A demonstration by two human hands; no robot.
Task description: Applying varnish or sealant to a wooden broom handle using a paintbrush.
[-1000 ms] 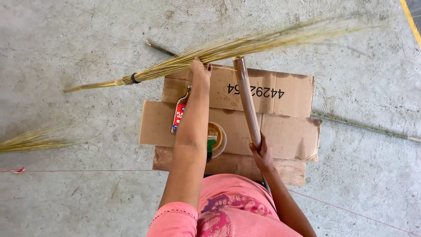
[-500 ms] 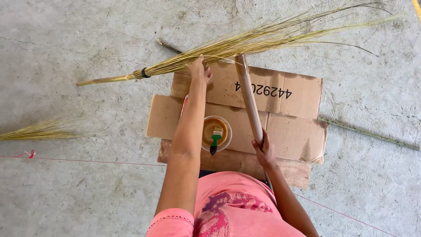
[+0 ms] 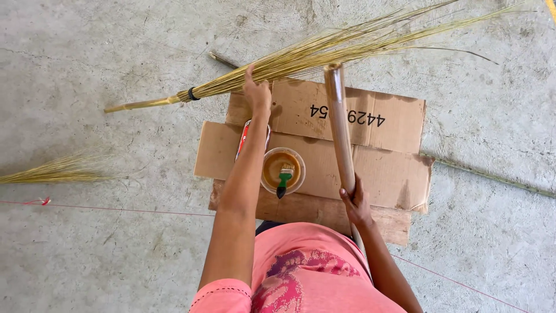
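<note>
Left hand (image 3: 256, 93) grasps the bound straw bundle (image 3: 324, 49) above the cardboard (image 3: 382, 168). Right hand (image 3: 356, 203) grips the bare wooden handle (image 3: 339, 124). Bundle and handle not yet joined; glue bowl (image 3: 282, 171) untouched.

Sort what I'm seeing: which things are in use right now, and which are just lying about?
In use:
left hand on the straw bundle
right hand gripping the wooden stick

Lying about:
bowl with brush
cardboard
second straw bundle
red string
</note>
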